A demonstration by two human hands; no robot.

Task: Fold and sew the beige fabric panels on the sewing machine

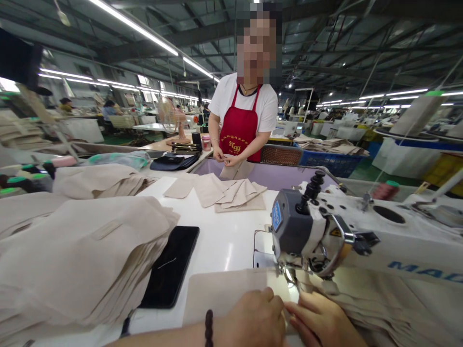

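A flat beige fabric piece (227, 289) lies on the white table, its right edge under the lit presser-foot area of an industrial sewing machine (292, 231). My left hand (256, 315), with a dark bead bracelet at the wrist, rests on the fabric, its fingers curled down near the needle. Close beside it, my right hand (321, 318) has its fingers pressed together on the fabric's edge just in front of the presser foot. Under the machine arm, several layered beige pieces (398, 299) lie to the right. The fingertips are partly hidden.
Stacked beige fabric (83, 241) fills the left, beside a black phone-like slab (170, 267). More pieces (231, 190) lie at the table's far edge. Across it stands a person in a red apron (240, 120), both hands around a small piece. A blue crate (329, 161) stands behind.
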